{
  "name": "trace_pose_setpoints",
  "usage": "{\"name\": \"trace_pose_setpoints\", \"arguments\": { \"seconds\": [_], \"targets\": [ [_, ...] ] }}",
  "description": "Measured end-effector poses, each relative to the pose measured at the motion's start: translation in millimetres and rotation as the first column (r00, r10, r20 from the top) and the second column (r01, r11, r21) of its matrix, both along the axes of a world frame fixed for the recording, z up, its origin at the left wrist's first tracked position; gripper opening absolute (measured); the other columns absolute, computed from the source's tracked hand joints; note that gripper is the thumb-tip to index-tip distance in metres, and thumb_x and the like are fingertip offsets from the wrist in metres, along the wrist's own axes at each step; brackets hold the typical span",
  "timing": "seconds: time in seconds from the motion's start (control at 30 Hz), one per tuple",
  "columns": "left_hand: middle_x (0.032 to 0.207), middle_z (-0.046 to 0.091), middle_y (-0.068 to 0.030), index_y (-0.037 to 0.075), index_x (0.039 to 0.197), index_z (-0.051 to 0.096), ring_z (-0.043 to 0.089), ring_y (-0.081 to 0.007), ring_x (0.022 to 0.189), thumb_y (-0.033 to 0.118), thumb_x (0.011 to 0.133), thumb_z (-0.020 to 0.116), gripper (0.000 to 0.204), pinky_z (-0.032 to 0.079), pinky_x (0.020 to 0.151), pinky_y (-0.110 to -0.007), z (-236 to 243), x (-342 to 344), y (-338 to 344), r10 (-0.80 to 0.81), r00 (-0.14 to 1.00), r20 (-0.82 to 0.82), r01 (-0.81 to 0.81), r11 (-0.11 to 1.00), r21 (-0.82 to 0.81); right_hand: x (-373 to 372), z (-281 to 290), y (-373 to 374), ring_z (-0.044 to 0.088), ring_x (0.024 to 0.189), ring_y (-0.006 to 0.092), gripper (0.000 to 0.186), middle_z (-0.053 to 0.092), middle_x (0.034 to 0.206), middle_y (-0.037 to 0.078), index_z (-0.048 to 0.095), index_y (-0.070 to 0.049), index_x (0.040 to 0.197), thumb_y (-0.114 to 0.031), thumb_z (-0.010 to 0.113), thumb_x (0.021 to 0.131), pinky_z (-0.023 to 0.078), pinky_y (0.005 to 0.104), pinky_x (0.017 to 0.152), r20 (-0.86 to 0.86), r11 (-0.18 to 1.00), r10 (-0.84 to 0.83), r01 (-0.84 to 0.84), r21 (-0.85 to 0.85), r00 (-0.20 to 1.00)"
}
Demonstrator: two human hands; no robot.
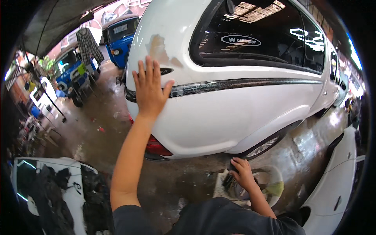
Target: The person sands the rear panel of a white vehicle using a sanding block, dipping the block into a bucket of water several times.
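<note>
The right hand (243, 172) was low, near the person's body, reaching down into a pale bucket (276, 178) on the wet floor (105, 133). Its grip was curled around a dark thing at the bucket's rim; I could not tell what this thing was, or how firmly it was held. A yellow-green cloth (274, 189) lay inside the bucket, just to the right of this hand. A car wheel (263, 147) stood just above and beyond the hand.

The left hand (149, 89) was raised higher and farther out. Its grip was fully open, the fingers spread, and it held nothing; the palm lay flat on the white car (219, 113). Just above the fingertips there was a patch of worn paint (158, 49). A dark trim strip (243, 83) ran to the right from the thumb along the body. Below the wrist, the red tail lamp (156, 147) showed beside the forearm.

Farther to the left of this hand, well apart, two blue vehicles (117, 37) stood, and a checked shirt (89, 45) hung near them.
</note>
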State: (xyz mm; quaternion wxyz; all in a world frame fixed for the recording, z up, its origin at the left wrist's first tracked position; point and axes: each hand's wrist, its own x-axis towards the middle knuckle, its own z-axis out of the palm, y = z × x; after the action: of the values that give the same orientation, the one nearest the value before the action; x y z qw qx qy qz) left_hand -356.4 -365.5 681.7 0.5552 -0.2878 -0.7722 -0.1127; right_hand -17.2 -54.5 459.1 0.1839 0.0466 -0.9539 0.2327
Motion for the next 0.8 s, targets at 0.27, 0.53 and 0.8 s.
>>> {"name": "trace_pose_setpoints", "arguments": {
  "seconds": [0.27, 0.53, 0.8],
  "targets": [
    [0.175, 0.021, -0.0233, -0.002, 0.166, 0.028, 0.018, -0.0412, 0.163, 0.043, 0.102, 0.064, 0.087, 0.013, 0.131, -0.060, -31, 31, 44, -0.126, 0.975, 0.182, 0.153, 0.978, -0.145, 48, -38, -47, 0.059, 0.128, 0.0384, 0.057, 0.064, 0.139, 0.015, 0.066, -0.004, 0.135, -0.018, 0.086, 0.084, 0.044, 0.0519, 0.112, 0.083, 0.990, -0.084, 0.092, -0.105, 0.993],
    [0.157, 0.044, -0.0242, -0.005, 0.153, 0.046, 0.041, -0.0411, 0.142, 0.022, 0.101, 0.068, 0.063, 0.029, 0.123, -0.055, -36, 58, 8, -0.260, 0.939, 0.225, 0.248, 0.965, 0.080, 47, -55, -88, 0.058, 0.130, 0.0404, 0.057, 0.063, 0.142, 0.017, 0.066, -0.003, 0.136, -0.014, 0.086, 0.083, 0.044, 0.0519, 0.112, 0.057, 0.968, -0.129, 0.138, -0.208, 0.990],
    [0.134, 0.059, -0.0189, -0.001, 0.141, 0.059, 0.052, -0.0367, 0.127, 0.013, 0.099, 0.067, 0.044, 0.044, 0.108, -0.047, -6, 24, -54, -0.323, 0.907, 0.268, 0.123, 0.815, 0.566, 53, -67, -95, 0.058, 0.130, 0.0412, 0.058, 0.062, 0.141, 0.017, 0.064, -0.002, 0.137, -0.012, 0.085, 0.084, 0.045, 0.0508, 0.111, 0.077, 0.967, -0.139, 0.152, -0.205, 0.987]
  ]
}}
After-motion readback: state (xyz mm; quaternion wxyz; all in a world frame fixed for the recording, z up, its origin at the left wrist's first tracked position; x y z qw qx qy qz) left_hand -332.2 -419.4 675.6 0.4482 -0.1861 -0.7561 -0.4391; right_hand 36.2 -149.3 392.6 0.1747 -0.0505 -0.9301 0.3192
